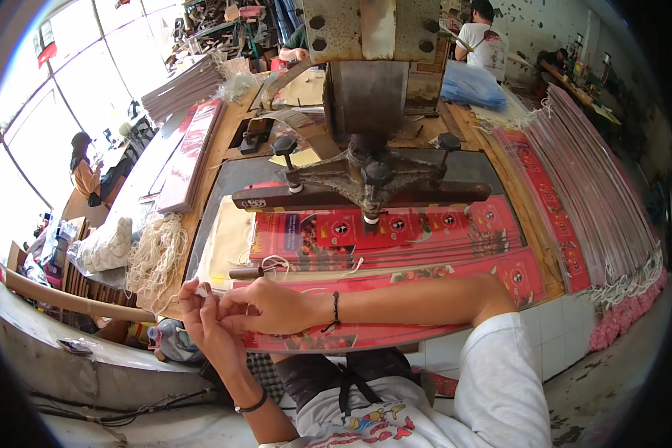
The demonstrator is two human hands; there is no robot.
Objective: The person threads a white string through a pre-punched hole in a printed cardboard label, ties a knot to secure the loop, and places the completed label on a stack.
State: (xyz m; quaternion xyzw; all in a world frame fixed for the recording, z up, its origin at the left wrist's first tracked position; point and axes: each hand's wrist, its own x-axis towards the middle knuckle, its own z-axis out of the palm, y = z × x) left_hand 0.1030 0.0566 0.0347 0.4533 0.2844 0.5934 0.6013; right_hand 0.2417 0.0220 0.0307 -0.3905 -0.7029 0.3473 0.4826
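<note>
My left hand is raised at the near left corner of the work surface, its fingertips pinched near a small whitish bit that is too small to name. Close against it, my right hand has its fingers curled together, and what they hold is hidden. The right forearm lies across a long red printed plastic sheet at the near edge. Just beyond the hands rests a brown wooden-handled tool with a thin shaft, beside a loop of white cord. More red printed sheets are stacked behind it.
A heavy metal press head with a long bar hangs over the sheets. White cord bundles and a packet of red-edged sheets are at left. Tall stacks of corded sheets stand at right. Other people work farther back.
</note>
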